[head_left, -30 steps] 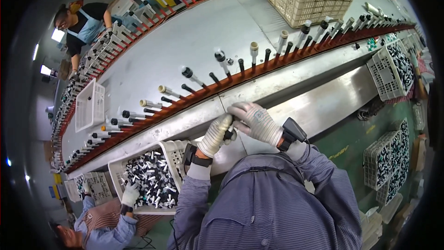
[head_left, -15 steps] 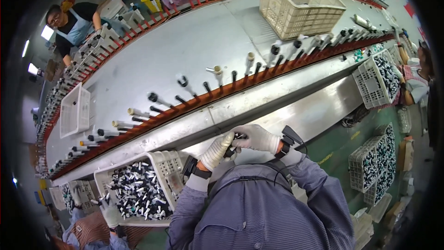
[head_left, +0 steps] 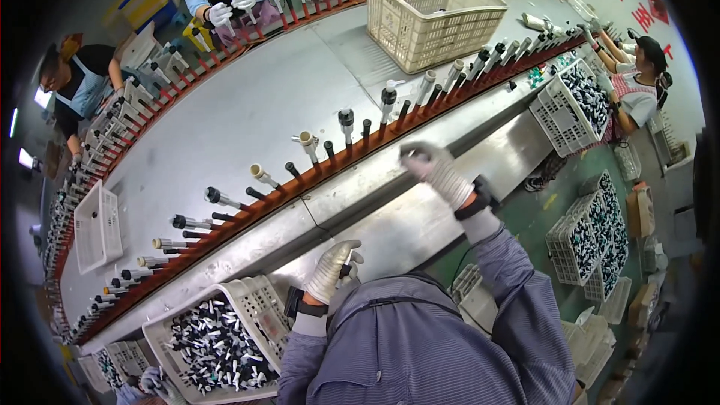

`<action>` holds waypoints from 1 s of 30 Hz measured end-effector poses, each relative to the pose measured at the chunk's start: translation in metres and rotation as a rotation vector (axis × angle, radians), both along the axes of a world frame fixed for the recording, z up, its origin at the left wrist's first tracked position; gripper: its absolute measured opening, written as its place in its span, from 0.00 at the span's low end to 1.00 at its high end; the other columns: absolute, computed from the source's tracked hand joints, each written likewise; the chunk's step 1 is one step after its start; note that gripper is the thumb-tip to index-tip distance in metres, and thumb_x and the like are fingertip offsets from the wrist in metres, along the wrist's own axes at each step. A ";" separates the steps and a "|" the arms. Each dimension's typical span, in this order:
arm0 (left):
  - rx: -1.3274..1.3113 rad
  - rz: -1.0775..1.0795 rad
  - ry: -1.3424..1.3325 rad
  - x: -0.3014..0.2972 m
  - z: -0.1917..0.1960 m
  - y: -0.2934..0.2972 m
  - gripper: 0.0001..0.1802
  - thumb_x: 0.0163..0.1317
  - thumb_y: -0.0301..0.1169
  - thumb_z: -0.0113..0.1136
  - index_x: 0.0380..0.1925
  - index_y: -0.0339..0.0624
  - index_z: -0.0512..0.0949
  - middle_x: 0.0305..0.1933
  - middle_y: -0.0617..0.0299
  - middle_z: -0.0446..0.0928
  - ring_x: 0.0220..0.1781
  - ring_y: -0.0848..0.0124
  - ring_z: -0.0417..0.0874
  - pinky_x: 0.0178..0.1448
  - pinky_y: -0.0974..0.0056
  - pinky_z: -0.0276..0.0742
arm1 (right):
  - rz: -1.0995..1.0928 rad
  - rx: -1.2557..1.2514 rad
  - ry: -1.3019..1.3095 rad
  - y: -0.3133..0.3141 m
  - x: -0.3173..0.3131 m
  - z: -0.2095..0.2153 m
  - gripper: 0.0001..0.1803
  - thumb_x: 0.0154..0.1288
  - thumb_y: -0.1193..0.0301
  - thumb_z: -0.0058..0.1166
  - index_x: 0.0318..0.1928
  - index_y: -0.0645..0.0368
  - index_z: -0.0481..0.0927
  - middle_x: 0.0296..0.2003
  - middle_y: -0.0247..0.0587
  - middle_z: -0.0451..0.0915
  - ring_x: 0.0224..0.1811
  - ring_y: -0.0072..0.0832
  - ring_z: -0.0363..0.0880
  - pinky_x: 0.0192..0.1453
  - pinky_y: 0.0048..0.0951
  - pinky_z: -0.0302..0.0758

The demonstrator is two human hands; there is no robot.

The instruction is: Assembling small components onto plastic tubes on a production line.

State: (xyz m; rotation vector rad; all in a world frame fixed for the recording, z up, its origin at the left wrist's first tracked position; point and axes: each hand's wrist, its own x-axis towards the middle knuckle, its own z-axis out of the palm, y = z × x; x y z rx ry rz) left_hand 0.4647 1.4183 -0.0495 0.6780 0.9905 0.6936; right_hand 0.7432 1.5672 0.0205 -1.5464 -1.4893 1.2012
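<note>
My left hand [head_left: 332,270], in a whitish glove, is near my lap with its fingers curled round a small black-and-white plastic part [head_left: 346,265]. My right hand [head_left: 433,169], also gloved, is stretched forward over the metal ledge [head_left: 375,161], close to the row of pegs. Its fingers are bent and blurred; something dark shows at the fingertips, too smeared to name. Beyond it, a clear fitting with a black collar [head_left: 346,126] and a taller one with a white spout [head_left: 388,101] stand on the reddish-brown rail [head_left: 337,161].
A white crate [head_left: 259,315] full of small black-and-white parts [head_left: 217,349] is at my left. A cream crate [head_left: 435,34] stands on the metal table [head_left: 277,97]. Co-workers stand along the far rail; another person [head_left: 637,79] works at the right beside a filled crate [head_left: 562,116].
My hands have parted: the right has moved forward to the rail, the left slightly down and left. The view has shifted, and a co-worker's hand at the lower left has moved down from the crate.
</note>
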 end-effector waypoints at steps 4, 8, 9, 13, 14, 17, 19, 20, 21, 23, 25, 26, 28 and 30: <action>-0.067 0.094 -0.027 -0.008 -0.019 -0.014 0.33 0.64 0.57 0.56 0.54 0.39 0.74 0.34 0.62 0.77 0.22 0.81 0.72 0.20 0.78 0.63 | -0.136 0.243 -0.148 0.039 0.034 0.044 0.22 0.58 0.60 0.63 0.49 0.61 0.81 0.36 0.38 0.82 0.35 0.22 0.78 0.38 0.22 0.77; -0.105 0.156 -0.029 -0.016 -0.034 -0.027 0.32 0.64 0.56 0.57 0.54 0.38 0.74 0.34 0.61 0.78 0.21 0.81 0.73 0.18 0.78 0.63 | -0.221 0.430 -0.215 0.073 0.049 0.048 0.19 0.60 0.64 0.62 0.48 0.62 0.80 0.35 0.40 0.83 0.38 0.23 0.80 0.44 0.24 0.77; -0.103 0.179 -0.001 -0.019 -0.039 -0.030 0.33 0.64 0.57 0.56 0.53 0.38 0.74 0.33 0.62 0.77 0.20 0.81 0.71 0.18 0.77 0.61 | -0.215 0.430 -0.212 0.078 0.044 0.053 0.19 0.60 0.64 0.62 0.48 0.62 0.80 0.35 0.40 0.83 0.38 0.23 0.80 0.44 0.24 0.77; -0.100 0.230 0.001 -0.025 -0.048 -0.036 0.31 0.64 0.55 0.57 0.53 0.39 0.75 0.33 0.61 0.79 0.21 0.81 0.73 0.18 0.78 0.63 | -0.209 0.414 -0.346 0.095 0.033 0.057 0.19 0.60 0.63 0.62 0.48 0.61 0.80 0.35 0.45 0.84 0.39 0.28 0.83 0.47 0.26 0.78; -0.099 0.234 0.000 -0.026 -0.049 -0.036 0.31 0.64 0.55 0.57 0.53 0.39 0.75 0.33 0.61 0.79 0.21 0.81 0.73 0.18 0.78 0.63 | -0.161 0.453 -0.379 0.099 0.029 0.056 0.20 0.60 0.62 0.61 0.48 0.60 0.80 0.35 0.46 0.85 0.39 0.30 0.84 0.46 0.29 0.79; -0.090 0.246 0.008 -0.027 -0.050 -0.037 0.30 0.64 0.55 0.57 0.52 0.39 0.75 0.33 0.61 0.80 0.20 0.81 0.73 0.18 0.78 0.63 | -0.067 0.460 -0.400 0.101 0.013 0.059 0.20 0.59 0.62 0.61 0.49 0.59 0.80 0.37 0.47 0.85 0.40 0.34 0.85 0.46 0.31 0.79; -0.112 0.242 0.026 -0.028 -0.049 -0.037 0.30 0.64 0.54 0.58 0.52 0.39 0.75 0.33 0.61 0.80 0.20 0.81 0.73 0.18 0.78 0.63 | 0.028 0.405 -0.453 0.097 -0.006 0.064 0.20 0.59 0.63 0.61 0.49 0.60 0.80 0.38 0.48 0.84 0.40 0.35 0.84 0.48 0.32 0.79; -0.112 0.247 0.025 -0.029 -0.050 -0.037 0.30 0.64 0.54 0.58 0.52 0.39 0.75 0.33 0.61 0.80 0.20 0.81 0.73 0.18 0.78 0.63 | 0.067 0.435 -0.475 0.097 -0.015 0.065 0.19 0.58 0.64 0.62 0.48 0.60 0.80 0.40 0.49 0.83 0.41 0.38 0.84 0.48 0.33 0.79; -0.120 0.242 0.026 -0.031 -0.050 -0.036 0.29 0.64 0.54 0.58 0.52 0.39 0.75 0.33 0.62 0.80 0.20 0.81 0.73 0.17 0.78 0.64 | 0.071 0.437 -0.474 0.097 -0.024 0.068 0.19 0.58 0.64 0.62 0.48 0.60 0.80 0.40 0.49 0.83 0.41 0.38 0.84 0.48 0.33 0.79; -0.128 0.243 0.027 -0.034 -0.052 -0.037 0.29 0.64 0.53 0.57 0.52 0.39 0.75 0.33 0.62 0.80 0.20 0.81 0.73 0.17 0.78 0.64 | 0.147 0.468 -0.584 0.096 -0.042 0.075 0.19 0.58 0.64 0.62 0.48 0.60 0.80 0.39 0.50 0.83 0.42 0.41 0.84 0.48 0.35 0.79; -0.142 0.252 0.026 -0.038 -0.053 -0.039 0.27 0.65 0.51 0.57 0.51 0.39 0.76 0.33 0.63 0.80 0.20 0.82 0.73 0.17 0.78 0.64 | 0.285 0.449 -0.643 0.105 -0.060 0.075 0.18 0.59 0.63 0.60 0.46 0.58 0.81 0.36 0.49 0.84 0.42 0.43 0.83 0.47 0.37 0.79; -0.135 0.251 0.024 -0.038 -0.052 -0.037 0.27 0.65 0.51 0.57 0.51 0.39 0.76 0.33 0.63 0.80 0.20 0.82 0.73 0.17 0.78 0.64 | 0.323 0.454 -0.684 0.111 -0.068 0.075 0.17 0.59 0.62 0.60 0.46 0.57 0.81 0.36 0.49 0.84 0.42 0.43 0.83 0.47 0.38 0.79; -0.144 0.259 0.019 -0.040 -0.051 -0.035 0.25 0.66 0.49 0.57 0.51 0.40 0.76 0.33 0.63 0.80 0.20 0.82 0.73 0.17 0.78 0.65 | 0.430 0.389 -0.841 0.119 -0.087 0.074 0.16 0.60 0.61 0.58 0.46 0.54 0.82 0.36 0.48 0.84 0.41 0.44 0.83 0.47 0.39 0.78; -0.140 0.259 0.033 -0.048 -0.051 -0.041 0.25 0.66 0.49 0.57 0.51 0.40 0.76 0.33 0.63 0.80 0.20 0.83 0.73 0.17 0.78 0.65 | 0.473 0.328 -0.854 0.112 -0.112 0.083 0.16 0.60 0.59 0.56 0.45 0.53 0.82 0.34 0.48 0.84 0.40 0.45 0.83 0.46 0.41 0.78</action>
